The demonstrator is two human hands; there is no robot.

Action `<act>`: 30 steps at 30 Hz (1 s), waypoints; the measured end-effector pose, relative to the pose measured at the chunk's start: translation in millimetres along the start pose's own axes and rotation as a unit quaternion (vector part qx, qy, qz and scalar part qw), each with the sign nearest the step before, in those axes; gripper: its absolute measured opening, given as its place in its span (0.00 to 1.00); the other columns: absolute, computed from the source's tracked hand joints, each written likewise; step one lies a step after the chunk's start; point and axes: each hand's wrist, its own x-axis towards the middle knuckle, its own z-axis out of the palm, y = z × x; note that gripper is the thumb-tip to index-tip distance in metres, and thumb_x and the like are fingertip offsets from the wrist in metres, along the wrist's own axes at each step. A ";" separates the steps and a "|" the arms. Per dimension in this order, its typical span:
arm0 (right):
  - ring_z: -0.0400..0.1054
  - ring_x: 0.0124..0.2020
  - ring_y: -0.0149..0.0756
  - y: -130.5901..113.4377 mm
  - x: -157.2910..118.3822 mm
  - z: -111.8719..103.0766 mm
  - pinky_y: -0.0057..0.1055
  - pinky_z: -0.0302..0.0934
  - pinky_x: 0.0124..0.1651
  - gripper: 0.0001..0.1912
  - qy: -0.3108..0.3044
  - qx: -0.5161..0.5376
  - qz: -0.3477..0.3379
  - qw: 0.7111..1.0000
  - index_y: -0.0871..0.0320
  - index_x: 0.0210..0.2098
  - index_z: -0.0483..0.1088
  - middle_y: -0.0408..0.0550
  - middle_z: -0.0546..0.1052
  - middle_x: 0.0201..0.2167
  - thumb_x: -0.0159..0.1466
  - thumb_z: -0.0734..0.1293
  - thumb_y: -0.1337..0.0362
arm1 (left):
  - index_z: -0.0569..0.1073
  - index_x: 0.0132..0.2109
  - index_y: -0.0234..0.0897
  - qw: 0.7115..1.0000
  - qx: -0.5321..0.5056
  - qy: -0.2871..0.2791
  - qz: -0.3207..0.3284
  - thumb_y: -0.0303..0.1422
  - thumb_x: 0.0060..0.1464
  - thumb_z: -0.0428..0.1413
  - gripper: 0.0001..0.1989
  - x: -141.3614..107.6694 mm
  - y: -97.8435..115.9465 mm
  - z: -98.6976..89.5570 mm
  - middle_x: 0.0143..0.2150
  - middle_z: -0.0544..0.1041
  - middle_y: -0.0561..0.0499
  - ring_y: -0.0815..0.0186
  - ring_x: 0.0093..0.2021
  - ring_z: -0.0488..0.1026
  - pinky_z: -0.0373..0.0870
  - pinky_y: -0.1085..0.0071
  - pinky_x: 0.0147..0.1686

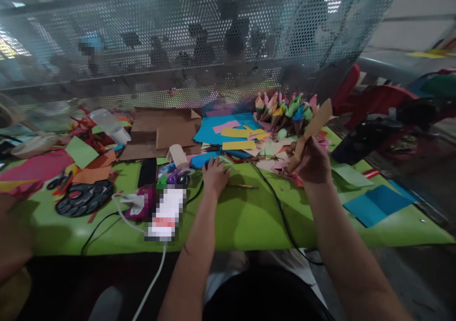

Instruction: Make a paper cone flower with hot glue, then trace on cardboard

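Observation:
My right hand (pixel 315 163) is raised over the right part of the green table and is closed around a strip of tan paper (pixel 317 120), which points up and away from me. Palm down on the tabletop, my left hand (pixel 215 174) has its fingers apart at the near edge of a blue item (pixel 204 159); I cannot tell whether they touch it. A pencil (pixel 244 186) lies just right of that hand. Pale pink paper scraps (pixel 272 162) are heaped between the hands. Behind them stand several small paper cones with coloured tops (pixel 278 109).
Blue sheets and yellow strips (pixel 238 145) lie before a perforated metal panel (pixel 171 41), beside brown cardboard (pixel 142 126). A phone (pixel 167 212) on a white cable and a purple power strip (pixel 151 200) sit at left. A black cord (pixel 278 202) crosses the table. Another person's arm (pixel 14 231) enters at left.

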 end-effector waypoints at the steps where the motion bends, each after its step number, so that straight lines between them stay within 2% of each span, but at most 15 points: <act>1: 0.75 0.32 0.30 1.1 0.8 0.2 0.27 0.71 0.38 0.11 -0.004 0.006 -0.004 1.000 0.49 0.34 0.73 0.35 0.79 0.28 0.54 0.75 0.56 | 0.74 0.57 0.46 1.000 -0.019 0.022 -0.004 0.39 0.64 0.50 0.17 0.4 -0.1 -1.4 0.69 0.67 0.48 0.54 0.71 0.57 0.53 0.48 0.68; 5: 0.75 0.32 0.30 11.2 -3.5 11.2 0.26 0.71 0.38 0.16 -0.006 0.013 0.024 1.000 0.52 0.31 0.75 0.36 0.81 0.29 0.45 0.80 0.58 | 0.77 0.53 0.42 0.979 -0.161 0.124 0.029 0.37 0.65 0.50 0.14 3.2 -0.6 -2.2 0.57 0.79 0.46 0.56 0.60 0.71 0.66 0.57 0.59; 7: 0.75 0.31 0.31 14.7 -9.5 17.6 0.26 0.70 0.36 0.18 -0.014 0.007 0.051 0.999 0.53 0.30 0.77 0.38 0.82 0.29 0.41 0.82 0.60 | 0.77 0.52 0.40 0.968 -0.200 0.134 0.068 0.35 0.66 0.50 0.14 5.0 0.4 1.5 0.52 0.81 0.45 0.58 0.55 0.74 0.69 0.61 0.56; 10: 0.75 0.30 0.33 12.0 -18.9 22.6 0.28 0.70 0.34 0.17 -0.061 0.007 0.086 0.994 0.52 0.31 0.77 0.38 0.82 0.30 0.43 0.81 0.59 | 0.76 0.56 0.40 0.980 -0.146 0.079 0.113 0.31 0.64 0.51 0.16 7.4 6.7 9.4 0.54 0.80 0.46 0.58 0.56 0.74 0.68 0.60 0.58; 13: 0.72 0.28 0.33 0.8 -23.4 23.1 0.30 0.70 0.33 0.13 -0.097 0.050 0.090 0.990 0.51 0.28 0.75 0.38 0.79 0.27 0.47 0.79 0.56 | 0.70 0.63 0.46 0.986 -0.070 0.023 0.151 0.29 0.62 0.52 0.22 12.3 17.9 14.1 0.64 0.72 0.47 0.57 0.66 0.66 0.62 0.56 0.64; 16: 0.69 0.25 0.30 -11.3 -21.2 22.6 0.29 0.69 0.32 0.15 -0.095 0.113 0.062 0.987 0.51 0.24 0.69 0.37 0.73 0.22 0.51 0.77 0.54 | 0.59 0.70 0.49 0.986 0.023 -0.014 0.166 0.30 0.61 0.52 0.31 25.7 28.9 13.4 0.74 0.57 0.48 0.52 0.73 0.53 0.55 0.48 0.68; 19: 0.67 0.25 0.29 -17.6 -17.0 21.9 0.27 0.67 0.31 0.17 -0.065 0.147 0.043 0.986 0.52 0.23 0.66 0.36 0.70 0.21 0.53 0.77 0.55 | 0.54 0.72 0.49 0.978 0.096 -0.061 0.173 0.32 0.60 0.54 0.35 47.0 36.2 11.1 0.75 0.52 0.45 0.49 0.74 0.49 0.50 0.44 0.69; 22: 0.67 0.25 0.29 -17.6 -14.9 21.0 0.27 0.67 0.31 0.16 -0.039 0.143 0.057 0.987 0.52 0.24 0.66 0.36 0.71 0.22 0.53 0.77 0.55 | 0.56 0.71 0.48 0.974 0.124 -0.083 0.168 0.36 0.62 0.51 0.32 65.8 40.3 7.7 0.74 0.57 0.44 0.50 0.72 0.56 0.51 0.44 0.67; 24: 0.68 0.25 0.28 -16.3 -14.7 20.3 0.27 0.67 0.32 0.14 -0.038 0.143 0.071 0.986 0.52 0.25 0.67 0.35 0.72 0.22 0.53 0.76 0.56 | 0.62 0.69 0.47 0.971 0.130 -0.091 0.177 0.36 0.63 0.51 0.28 73.1 41.7 3.5 0.71 0.62 0.44 0.50 0.69 0.61 0.56 0.46 0.65; 30: 0.69 0.25 0.28 -16.2 -14.0 18.0 0.26 0.67 0.31 0.11 -0.009 0.172 0.081 0.982 0.52 0.24 0.68 0.34 0.73 0.22 0.55 0.74 0.59 | 0.76 0.55 0.44 0.979 0.085 -0.046 0.182 0.35 0.60 0.55 0.17 83.3 37.1 -16.4 0.57 0.79 0.47 0.55 0.58 0.74 0.67 0.62 0.54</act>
